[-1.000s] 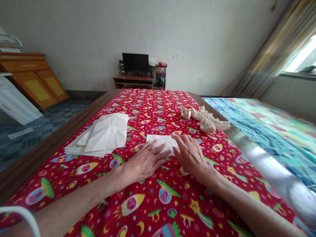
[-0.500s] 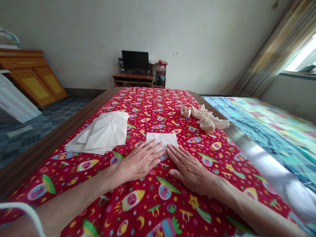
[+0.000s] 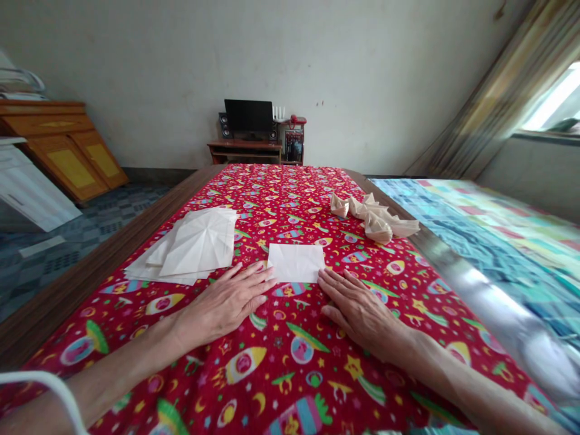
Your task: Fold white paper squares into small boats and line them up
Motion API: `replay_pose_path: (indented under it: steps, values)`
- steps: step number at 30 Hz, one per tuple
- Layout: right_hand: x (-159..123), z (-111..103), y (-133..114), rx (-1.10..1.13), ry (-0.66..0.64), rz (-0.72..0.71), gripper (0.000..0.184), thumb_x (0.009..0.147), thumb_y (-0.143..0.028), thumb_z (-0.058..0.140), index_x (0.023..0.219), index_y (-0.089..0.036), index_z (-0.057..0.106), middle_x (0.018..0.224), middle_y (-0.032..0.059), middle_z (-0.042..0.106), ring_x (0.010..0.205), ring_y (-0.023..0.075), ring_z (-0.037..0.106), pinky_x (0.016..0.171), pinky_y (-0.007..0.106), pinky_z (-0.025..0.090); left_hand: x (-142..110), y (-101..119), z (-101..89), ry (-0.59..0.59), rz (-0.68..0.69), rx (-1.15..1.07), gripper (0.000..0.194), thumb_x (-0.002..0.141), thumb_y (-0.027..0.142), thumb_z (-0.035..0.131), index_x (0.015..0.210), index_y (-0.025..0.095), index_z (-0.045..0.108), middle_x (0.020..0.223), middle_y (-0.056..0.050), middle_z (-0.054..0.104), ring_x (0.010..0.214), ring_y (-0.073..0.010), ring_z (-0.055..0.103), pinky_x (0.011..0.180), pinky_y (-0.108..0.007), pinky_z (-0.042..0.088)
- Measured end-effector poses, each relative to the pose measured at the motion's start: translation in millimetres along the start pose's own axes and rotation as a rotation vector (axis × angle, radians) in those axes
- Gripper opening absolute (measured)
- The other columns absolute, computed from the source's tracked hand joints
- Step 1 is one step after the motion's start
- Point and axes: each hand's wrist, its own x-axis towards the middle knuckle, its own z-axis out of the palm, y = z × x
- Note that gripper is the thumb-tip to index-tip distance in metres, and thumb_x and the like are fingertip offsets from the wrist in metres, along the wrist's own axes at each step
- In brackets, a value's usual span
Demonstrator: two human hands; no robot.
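Note:
A folded sheet of white paper [image 3: 296,263] lies flat on the red patterned tablecloth [image 3: 290,338], its long side facing me and faint creases across it. My left hand [image 3: 233,296] rests flat at the paper's near left corner, fingers stretched out and nothing in them. At the near right corner lies my right hand [image 3: 356,302], also flat and spread, fingertips touching or just beside the paper's edge. To the left is a stack of creased paper sheets [image 3: 199,244]. Several folded paper shapes [image 3: 376,216] sit together on the right.
A white cable [image 3: 49,379] curves over my left forearm at the lower left. Beyond the table stand a desk with a monitor [image 3: 249,116] and speakers. A wooden cabinet [image 3: 63,151] is at the left, and a bed with a checked cover [image 3: 489,241] borders the right side.
My hands have slid apart along the paper's near edge, the left one leftward and the right one rightward. The paper, partly covered before, now shows almost whole.

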Motion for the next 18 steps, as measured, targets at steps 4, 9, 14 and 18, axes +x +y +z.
replay_pose_path:
  steps: [4,9,14,18]
  values:
    - [22,-5,-3,0.010,0.003,0.067,0.038,0.098,-0.030,0.030,0.101,-0.019,0.066,0.110,0.0079,0.067,0.107,0.0199,0.059,0.103,0.041,0.033,29,5,2.8,0.159,0.013,-0.050,0.037,0.097,0.028,0.031,0.113,0.017,0.062,0.114,-0.006,0.066,0.118,-0.0180,0.053,0.109,-0.039,0.034]
    - [57,-2,3,-0.128,0.002,0.055,0.039,0.096,-0.023,0.032,0.074,-0.017,0.065,0.071,0.0069,0.066,0.072,0.0178,0.061,0.089,0.039,0.038,72,12,18.0,0.076,0.086,-0.100,0.042,0.099,0.031,0.026,0.123,0.012,0.053,0.131,-0.010,0.055,0.127,-0.0172,0.045,0.108,-0.033,0.035]
    - [66,11,20,-0.094,0.016,-0.015,0.036,0.094,-0.030,0.040,0.121,-0.012,0.055,0.123,0.0182,0.055,0.116,0.0254,0.049,0.094,0.040,0.041,82,8,30.5,-0.040,-0.009,0.015,0.060,0.096,0.048,0.026,0.141,0.009,0.029,0.149,-0.015,0.028,0.139,-0.0238,0.022,0.113,-0.043,0.022]
    - [58,16,33,-0.066,-0.041,-0.058,0.050,0.097,-0.034,0.032,0.139,-0.008,0.037,0.145,0.0178,0.035,0.136,0.0259,0.027,0.108,0.045,0.029,74,-2,28.2,-0.101,-0.038,0.058,0.064,0.095,0.051,0.024,0.143,0.009,0.027,0.151,-0.014,0.023,0.141,-0.0228,0.018,0.113,-0.041,0.017]
